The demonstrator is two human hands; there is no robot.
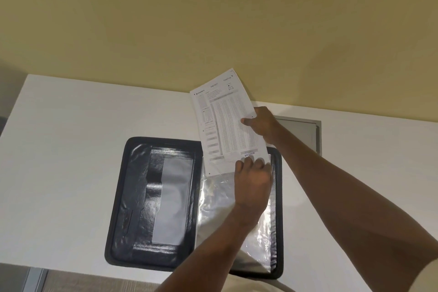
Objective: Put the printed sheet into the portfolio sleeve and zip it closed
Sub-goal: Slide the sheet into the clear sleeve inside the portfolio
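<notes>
From the head view, we judge ourselves to be in the first step, feeding the printed sheet (225, 123) into the clear portfolio sleeve (227, 199), with the zipping not yet begun: the portfolio (120, 197) lies open flat on the white bench (71, 125), near its front edge, its dark left panel bare and the shiny sleeve spread over its right panel. The sheet stands tilted above the far end of the sleeve, its top leaning away toward the wall and its lower edge meeting the sleeve's mouth; whether that edge is already inside the plastic we cannot tell. Our right hand (260, 123) reaches in from the right with the arm stretched long, clamped on the sheet's right edge, thumb across the printed face. Our left hand (252, 180) comes up from the front edge of the bench, its fingers (248, 161) closed over the sheet's lower right corner, where the sleeve opening lies; it seems to be pinching paper and plastic together, though this is not certain. Next, we reckon, the sheet must be squared to the opening and slid down evenly, the left hand holding the mouth apart so the thin paper does not buckle. A grey panel (301, 130) sits set into the bench near its far edge.
</notes>
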